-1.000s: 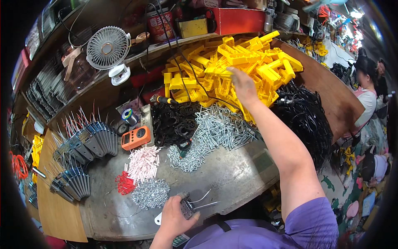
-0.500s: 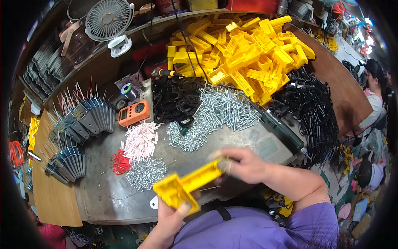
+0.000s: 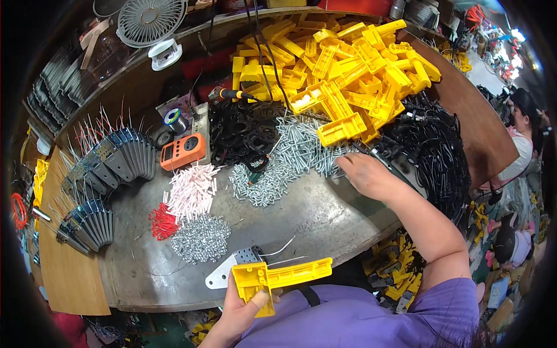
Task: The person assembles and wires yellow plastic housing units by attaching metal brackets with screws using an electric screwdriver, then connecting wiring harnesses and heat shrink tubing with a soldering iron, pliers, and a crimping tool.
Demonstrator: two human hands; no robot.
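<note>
My left hand [image 3: 241, 310] is closed round the wide end of a yellow plastic housing [image 3: 299, 272], held over the bench's near edge. The housing's hollow, ribbed side shows, and its narrow arm points right. Just behind it is a silver metal bracket [image 3: 221, 275] with a perforated part and pale wire ends; I cannot tell whether the left hand also grips it. My right hand [image 3: 368, 178] reaches to the right edge of a pile of long silver screws [image 3: 301, 145]. Its fingertips are drawn together among the screws, and anything between them is too small to make out.
Yellow housings [image 3: 348, 75] are heaped at the back. Black cables [image 3: 435, 156] and a dark electric screwdriver [image 3: 389, 165] lie right. Short screws [image 3: 261, 185], pale sleeves [image 3: 191, 191], red parts [image 3: 163, 223], small metal pieces [image 3: 200, 239], an orange meter [image 3: 183, 152] and wired metal brackets [image 3: 119, 162] are further left.
My right hand has let go of the yellow housing and moved up to the long screws. The left hand keeps the housing, now turned more level. More of the silver bracket shows behind it.
</note>
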